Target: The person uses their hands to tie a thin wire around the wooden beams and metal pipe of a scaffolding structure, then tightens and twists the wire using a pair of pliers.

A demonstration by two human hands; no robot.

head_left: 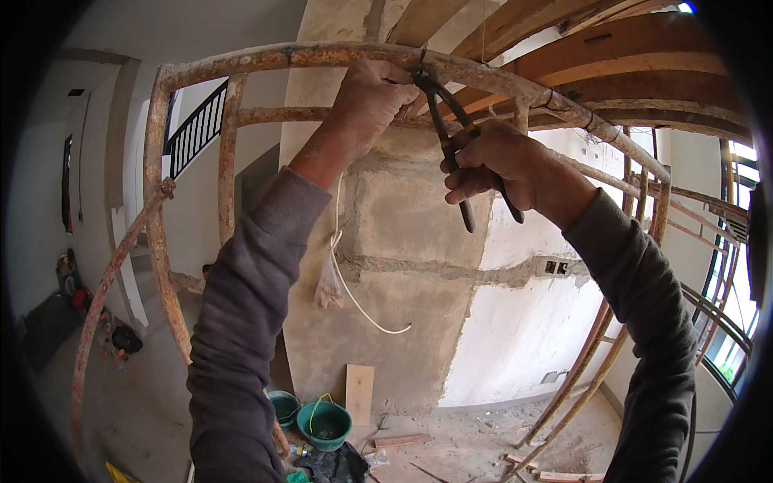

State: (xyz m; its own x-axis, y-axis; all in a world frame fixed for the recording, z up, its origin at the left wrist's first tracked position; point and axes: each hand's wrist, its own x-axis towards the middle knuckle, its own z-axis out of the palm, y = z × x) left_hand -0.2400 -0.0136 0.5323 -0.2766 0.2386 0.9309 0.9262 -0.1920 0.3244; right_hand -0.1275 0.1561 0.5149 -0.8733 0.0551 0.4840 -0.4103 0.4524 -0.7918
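Note:
My right hand [503, 165] is closed around the handles of dark end-cutting pincers [439, 121], which are partly spread. The jaws point up and meet the underside of a rusty scaffold tube [322, 55]. A thin dark wire [423, 55] stands up at that spot, just beyond the jaws. My left hand [372, 101] is raised against the same tube, left of the jaws, its fingers bent together. What those fingers pinch, if anything, is hidden behind the hand and tube.
Wooden beams [628, 48] run overhead at the right. Scaffold legs [157, 225] stand on the left, others right. A white cable [366, 310] hangs by the patched wall [411, 217]. Below are green buckets [324, 441], a board [359, 394] and scattered wood.

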